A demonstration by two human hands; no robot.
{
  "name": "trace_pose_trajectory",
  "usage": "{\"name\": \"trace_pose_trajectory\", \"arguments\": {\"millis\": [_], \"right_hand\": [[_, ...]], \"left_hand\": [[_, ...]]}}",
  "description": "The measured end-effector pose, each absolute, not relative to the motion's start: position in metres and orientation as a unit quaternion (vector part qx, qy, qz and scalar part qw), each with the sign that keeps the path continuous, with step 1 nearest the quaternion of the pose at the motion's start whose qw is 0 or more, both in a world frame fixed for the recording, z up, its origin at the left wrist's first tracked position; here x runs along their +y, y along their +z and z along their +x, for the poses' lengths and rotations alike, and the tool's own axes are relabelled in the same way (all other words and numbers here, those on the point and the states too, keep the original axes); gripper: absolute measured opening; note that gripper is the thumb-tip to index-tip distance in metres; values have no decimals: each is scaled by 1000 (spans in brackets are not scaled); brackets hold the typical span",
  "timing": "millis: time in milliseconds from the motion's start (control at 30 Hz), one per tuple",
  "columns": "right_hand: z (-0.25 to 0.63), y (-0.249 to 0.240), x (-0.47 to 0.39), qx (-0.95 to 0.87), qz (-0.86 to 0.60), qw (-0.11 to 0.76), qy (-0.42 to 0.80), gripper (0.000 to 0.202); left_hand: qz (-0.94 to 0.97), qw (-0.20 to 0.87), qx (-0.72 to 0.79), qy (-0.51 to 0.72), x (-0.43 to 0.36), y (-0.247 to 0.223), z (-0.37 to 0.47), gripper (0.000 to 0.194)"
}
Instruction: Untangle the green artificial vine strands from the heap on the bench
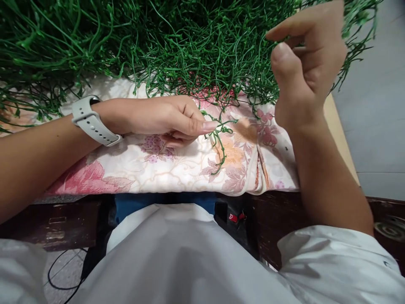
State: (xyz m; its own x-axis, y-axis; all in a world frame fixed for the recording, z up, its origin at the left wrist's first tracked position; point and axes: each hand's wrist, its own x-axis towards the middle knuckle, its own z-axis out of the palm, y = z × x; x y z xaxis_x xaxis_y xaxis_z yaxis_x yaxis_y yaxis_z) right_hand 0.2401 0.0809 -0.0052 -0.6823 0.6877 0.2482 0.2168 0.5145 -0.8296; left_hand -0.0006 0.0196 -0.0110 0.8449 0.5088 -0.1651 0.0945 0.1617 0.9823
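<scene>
My left hand, with a white watch on its wrist, is closed in a pinch of thumb and forefinger. Between them is a small green artificial plant sprig, its thin stems branching out past the thumb and hanging down over the cloth. Raised at the upper right, my right hand has its fingers curled, with the thumb near the forefinger. Whether anything lies in that hand I cannot make out. It is in front of the right part of a big heap of green plastic stems.
A folded floral cloth covers the near part of the table, its front edge close to my body. To the right stands a pale tiled wall. Below are dark wooden drawers and a black cable on the floor.
</scene>
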Motion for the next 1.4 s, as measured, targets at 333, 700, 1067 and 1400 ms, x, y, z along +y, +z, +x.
{"name": "trace_pose_trajectory", "arguments": {"millis": [333,700,1067,1400], "right_hand": [[233,-14,55,-872,-162,297,355,19],[238,2,55,-880,-31,147,451,21],[230,-5,57,-854,31,86,512,32],[257,12,72,-780,-7,235,580,34]], "left_hand": [[635,716,242,160,21,-15,0,70],[671,700,223,95,19,-14,3,69],[666,718,194,56,10,-14,10,71],[618,767,170,35,26,-11,-13,64]]}}
